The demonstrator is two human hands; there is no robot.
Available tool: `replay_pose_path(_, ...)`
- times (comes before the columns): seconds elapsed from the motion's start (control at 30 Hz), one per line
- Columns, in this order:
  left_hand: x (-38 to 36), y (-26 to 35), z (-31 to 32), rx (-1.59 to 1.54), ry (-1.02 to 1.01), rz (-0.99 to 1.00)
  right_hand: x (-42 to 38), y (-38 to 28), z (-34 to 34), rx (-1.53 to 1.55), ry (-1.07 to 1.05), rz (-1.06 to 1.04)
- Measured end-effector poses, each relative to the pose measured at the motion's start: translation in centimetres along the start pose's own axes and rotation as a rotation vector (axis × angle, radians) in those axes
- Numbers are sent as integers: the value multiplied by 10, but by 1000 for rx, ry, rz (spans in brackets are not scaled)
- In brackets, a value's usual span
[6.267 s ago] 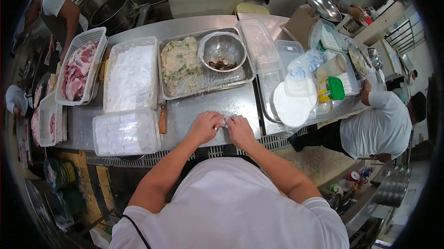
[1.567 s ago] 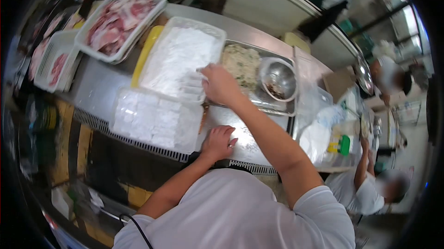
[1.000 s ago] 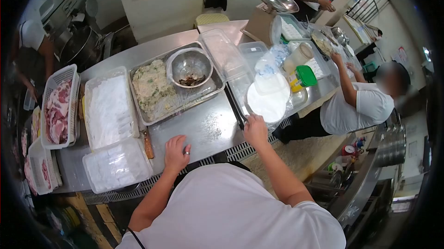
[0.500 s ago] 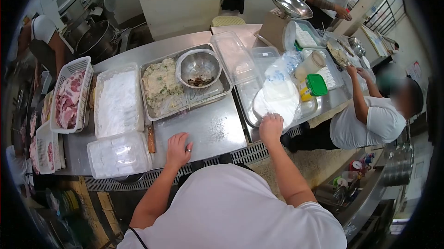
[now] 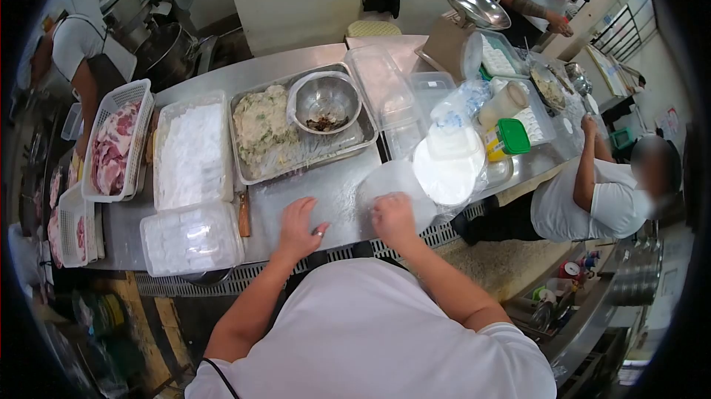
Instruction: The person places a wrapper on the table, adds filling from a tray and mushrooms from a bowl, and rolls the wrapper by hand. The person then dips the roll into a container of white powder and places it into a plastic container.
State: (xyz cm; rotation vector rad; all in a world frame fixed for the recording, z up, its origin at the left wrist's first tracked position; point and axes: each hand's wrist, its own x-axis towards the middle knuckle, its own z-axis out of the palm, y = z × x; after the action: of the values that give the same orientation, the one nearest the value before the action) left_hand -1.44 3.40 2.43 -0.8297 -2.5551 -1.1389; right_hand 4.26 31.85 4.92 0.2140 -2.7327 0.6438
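My right hand (image 5: 394, 220) pinches the near edge of a thin round wrapper sheet (image 5: 385, 183), whitish and see-through, blurred by motion over the steel table. Just right of it lies the stack of white round wrappers (image 5: 446, 169), partly under plastic. My left hand (image 5: 299, 227) is open above the table to the left of the sheet, fingers apart, a ring on one. Beyond both hands, a metal tray (image 5: 307, 165) carries a pale filling with green flecks (image 5: 261, 128) and a steel bowl (image 5: 324, 102) with dark bits in its bottom.
To the left stand a tub of white powder (image 5: 191, 151), a lidded clear container (image 5: 192, 243), a wooden-handled tool (image 5: 244, 215) and a basket of raw meat (image 5: 117, 147). A green-lidded tub (image 5: 511, 138) and a scale (image 5: 455, 47) are at right. Co-workers stand on both sides.
My right hand has moved left from the stack, drawing a single wrapper over the bare table. My left hand has shifted slightly right and forward, its fingers spread wider.
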Motion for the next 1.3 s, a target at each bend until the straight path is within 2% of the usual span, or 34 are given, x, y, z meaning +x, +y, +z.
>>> replay_pose_path(0.1, 26, 25, -6, 10, -83, 161, 17, -40, 16, 101, -211, -220)
replay_pose_path(0.2, 23, -3, -1, 86, -94, 230, 32, -63, 25, 59, -96, -443)
replay_pose_path(0.23, 18, -15, -1, 109, -99, 248, 31, -63, 29, 30, -120, -392)
replay_pose_path(0.4, -28, -46, -18, 93, -107, -8, 22, -53, 41, -64, -334, -174)
replay_pose_path(0.5, -45, -47, -25, 52, -54, -31, 8, -42, 58, 20, -227, -162)
replay_pose_path(0.6, -49, -45, -25, 59, 18, -83, 8, -40, 62, 100, -231, -3)
replay_pose_path(0.9, -25, -51, -25, 88, 22, -241, 45, -65, 66, -106, -335, 380)
replay_pose_path(1.0, -21, -54, -25, 84, 13, -252, 33, -77, 69, -154, -80, 37)
replay_pose_path(1.1, -22, -52, -25, 85, 23, -263, 14, -100, 63, -222, -285, -159)
replay_pose_path(1.13, -19, -52, -25, 87, 34, -262, 8, -98, 63, -218, -399, -78)
replay_pose_path(1.3, -23, -53, -25, 177, -95, -208, -10, -46, 48, -352, -400, 73)
